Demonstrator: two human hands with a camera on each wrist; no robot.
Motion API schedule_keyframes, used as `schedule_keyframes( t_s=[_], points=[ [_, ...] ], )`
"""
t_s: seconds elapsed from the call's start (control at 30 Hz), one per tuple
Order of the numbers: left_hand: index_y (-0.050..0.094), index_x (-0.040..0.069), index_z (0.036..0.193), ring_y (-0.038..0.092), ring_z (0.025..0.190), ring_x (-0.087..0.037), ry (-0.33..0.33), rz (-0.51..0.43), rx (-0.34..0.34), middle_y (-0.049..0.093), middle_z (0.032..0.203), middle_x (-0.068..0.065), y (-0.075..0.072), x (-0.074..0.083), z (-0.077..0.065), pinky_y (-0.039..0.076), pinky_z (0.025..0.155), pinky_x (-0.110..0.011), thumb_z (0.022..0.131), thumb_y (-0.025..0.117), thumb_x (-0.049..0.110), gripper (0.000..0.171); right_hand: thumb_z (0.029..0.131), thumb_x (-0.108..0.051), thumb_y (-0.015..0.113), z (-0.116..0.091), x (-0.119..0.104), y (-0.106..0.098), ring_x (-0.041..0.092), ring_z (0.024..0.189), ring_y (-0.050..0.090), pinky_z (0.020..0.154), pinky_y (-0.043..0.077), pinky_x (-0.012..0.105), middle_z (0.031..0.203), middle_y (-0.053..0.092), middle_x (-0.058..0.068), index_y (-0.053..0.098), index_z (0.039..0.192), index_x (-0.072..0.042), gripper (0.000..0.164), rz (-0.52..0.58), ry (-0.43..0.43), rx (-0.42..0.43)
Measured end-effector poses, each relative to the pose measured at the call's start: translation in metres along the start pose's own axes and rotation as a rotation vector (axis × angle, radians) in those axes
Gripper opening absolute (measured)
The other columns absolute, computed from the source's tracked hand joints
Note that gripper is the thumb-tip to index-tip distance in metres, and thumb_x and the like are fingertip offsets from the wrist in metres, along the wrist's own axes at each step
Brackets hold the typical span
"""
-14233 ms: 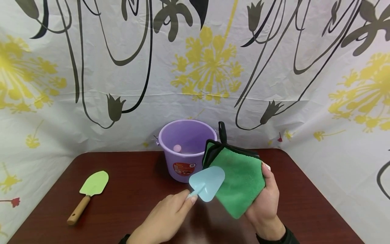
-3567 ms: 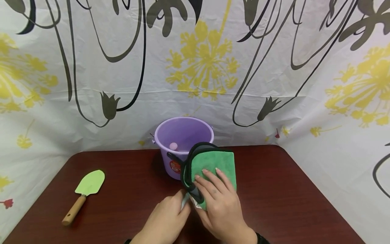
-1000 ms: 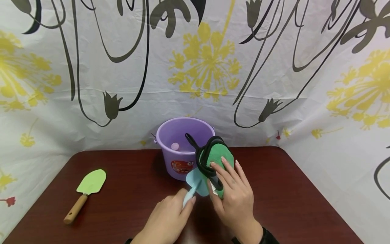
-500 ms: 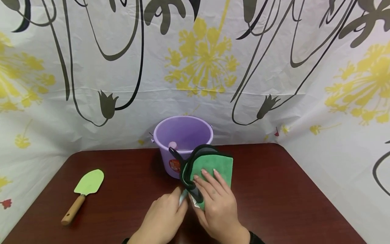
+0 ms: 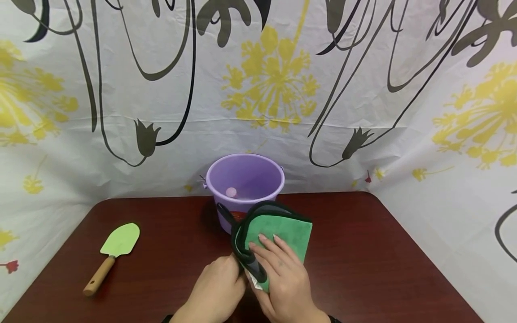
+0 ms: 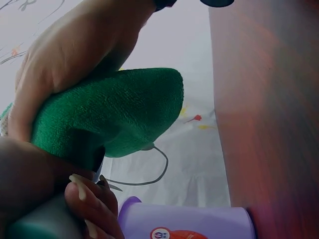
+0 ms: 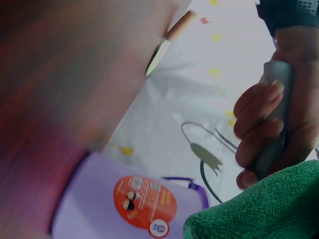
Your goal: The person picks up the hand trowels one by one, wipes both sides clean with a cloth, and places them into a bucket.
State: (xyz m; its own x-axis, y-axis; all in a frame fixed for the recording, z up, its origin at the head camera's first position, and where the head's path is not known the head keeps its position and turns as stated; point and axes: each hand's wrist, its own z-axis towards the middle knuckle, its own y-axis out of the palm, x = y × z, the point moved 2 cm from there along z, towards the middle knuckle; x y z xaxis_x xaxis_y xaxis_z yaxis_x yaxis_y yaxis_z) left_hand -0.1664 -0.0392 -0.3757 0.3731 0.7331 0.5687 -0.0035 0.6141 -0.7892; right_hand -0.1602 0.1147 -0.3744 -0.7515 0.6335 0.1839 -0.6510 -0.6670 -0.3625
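On the dark reddish-brown table [image 5: 363, 251] stands the round purple plastic bucket [image 5: 250, 172], a small round pink object [image 5: 231, 192] inside it, the white flower-printed sheet [image 5: 226, 139] behind. Before the bucket is the black-edged green cloth [image 5: 284, 226], under the right hand [image 5: 284, 280]. The left hand [image 5: 218, 285], around a grey-blue handle [image 7: 284, 105], is just left. Well left lies the lime-green trowel [image 5: 115, 251] (blade pointing away from the person).

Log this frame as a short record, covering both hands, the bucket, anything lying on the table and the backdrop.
Left hand: grips a blue-gray handle
Right hand: holds a green cloth, fingers across its top
Bucket: purple, upright, partly hidden by the cloth; round pink thing inside
On table: trowel, green blade, wooden handle, left of the hands
Backdrop: white sheet, yellow and gray flower print
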Motion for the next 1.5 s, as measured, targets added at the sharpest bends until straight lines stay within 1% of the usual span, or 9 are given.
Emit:
schedule_keyframes(
  t_s=[0.1, 0.2, 0.6, 0.7, 0.83, 0.97, 1.17, 1.3, 1.5],
  points=[
    [0.068, 0.021, 0.094, 0.072, 0.077, -0.016, 0.010, -0.004, 0.003, 0.073, 0.083, 0.006, 0.001, -0.001, 0.000, 0.053, 0.061, -0.035, 0.094, 0.065, 0.024, 0.005, 0.104, -0.027, 0.043, 0.001, -0.001, 0.000, 0.033, 0.101, 0.073, 0.097, 0.051, 0.046, 0.106, 0.076, 0.014, 0.073, 0.101, 0.002, 0.042, -0.029, -0.049, 0.013],
    [0.067, 0.021, 0.093, 0.071, 0.076, -0.015, 0.014, 0.005, 0.011, 0.072, 0.081, 0.007, 0.001, -0.001, 0.000, 0.052, 0.060, -0.035, 0.093, 0.065, 0.023, 0.004, 0.104, -0.028, 0.042, 0.001, -0.001, 0.000, 0.032, 0.101, 0.074, 0.094, 0.052, 0.045, 0.105, 0.076, 0.013, 0.073, 0.100, 0.001, 0.043, -0.052, -0.057, 0.003],
    [0.065, 0.021, 0.100, 0.072, 0.077, -0.021, -0.021, -0.013, 0.022, 0.073, 0.083, 0.002, 0.001, 0.006, 0.002, 0.052, 0.061, -0.041, 0.101, 0.056, 0.030, 0.013, 0.105, -0.032, 0.045, 0.005, 0.009, -0.001, 0.027, 0.108, 0.073, 0.098, 0.050, 0.045, 0.110, 0.076, 0.006, 0.075, 0.105, -0.003, 0.042, -0.176, 0.059, -0.044],
    [0.062, 0.019, 0.098, 0.067, 0.068, -0.017, -0.042, -0.020, 0.017, 0.066, 0.074, 0.005, 0.001, 0.007, 0.002, 0.047, 0.057, -0.037, 0.100, 0.056, 0.028, 0.011, 0.104, -0.032, 0.046, 0.004, 0.013, -0.002, 0.027, 0.108, 0.073, 0.099, 0.049, 0.047, 0.110, 0.076, 0.006, 0.075, 0.105, -0.003, 0.041, -0.195, 0.079, -0.042],
    [0.058, 0.018, 0.094, 0.052, 0.058, -0.011, -0.062, -0.039, -0.008, 0.050, 0.063, 0.008, 0.001, 0.006, 0.002, 0.039, 0.053, -0.032, 0.100, 0.056, 0.028, 0.011, 0.104, -0.032, 0.048, 0.005, 0.017, -0.003, 0.026, 0.109, 0.073, 0.100, 0.049, 0.050, 0.110, 0.077, 0.005, 0.076, 0.104, -0.003, 0.040, -0.213, 0.098, -0.030],
    [0.054, 0.018, 0.088, 0.043, 0.052, -0.011, -0.071, -0.061, -0.028, 0.041, 0.059, 0.007, 0.002, 0.006, 0.002, 0.036, 0.050, -0.029, 0.101, 0.056, 0.030, 0.018, 0.103, -0.032, 0.048, 0.005, 0.021, -0.005, 0.026, 0.110, 0.072, 0.102, 0.047, 0.051, 0.111, 0.077, 0.004, 0.076, 0.105, -0.004, 0.039, -0.222, 0.124, -0.032],
    [0.051, 0.018, 0.086, 0.041, 0.050, -0.010, -0.079, -0.081, -0.055, 0.036, 0.059, 0.008, 0.003, 0.007, 0.004, 0.035, 0.047, -0.028, 0.101, 0.056, 0.034, 0.022, 0.100, -0.029, 0.048, 0.003, 0.028, -0.009, 0.026, 0.113, 0.071, 0.103, 0.046, 0.052, 0.112, 0.077, 0.004, 0.076, 0.105, -0.004, 0.038, -0.243, 0.152, -0.044],
    [0.053, 0.018, 0.088, 0.042, 0.051, -0.010, -0.086, -0.104, -0.097, 0.036, 0.060, 0.007, 0.004, 0.007, 0.005, 0.035, 0.048, -0.027, 0.102, 0.057, 0.037, 0.024, 0.103, -0.032, 0.047, 0.003, 0.034, -0.012, 0.027, 0.115, 0.070, 0.103, 0.048, 0.051, 0.114, 0.076, 0.003, 0.076, 0.106, -0.003, 0.041, -0.247, 0.189, -0.042],
    [0.054, 0.016, 0.089, 0.040, 0.051, -0.010, -0.099, -0.104, -0.110, 0.036, 0.061, 0.006, 0.006, 0.005, 0.004, 0.034, 0.046, -0.027, 0.101, 0.058, 0.039, 0.027, 0.104, -0.031, 0.046, 0.005, 0.041, -0.014, 0.029, 0.113, 0.071, 0.092, 0.055, 0.046, 0.111, 0.077, 0.005, 0.076, 0.102, -0.002, 0.041, -0.240, 0.208, -0.038]
  ],
)
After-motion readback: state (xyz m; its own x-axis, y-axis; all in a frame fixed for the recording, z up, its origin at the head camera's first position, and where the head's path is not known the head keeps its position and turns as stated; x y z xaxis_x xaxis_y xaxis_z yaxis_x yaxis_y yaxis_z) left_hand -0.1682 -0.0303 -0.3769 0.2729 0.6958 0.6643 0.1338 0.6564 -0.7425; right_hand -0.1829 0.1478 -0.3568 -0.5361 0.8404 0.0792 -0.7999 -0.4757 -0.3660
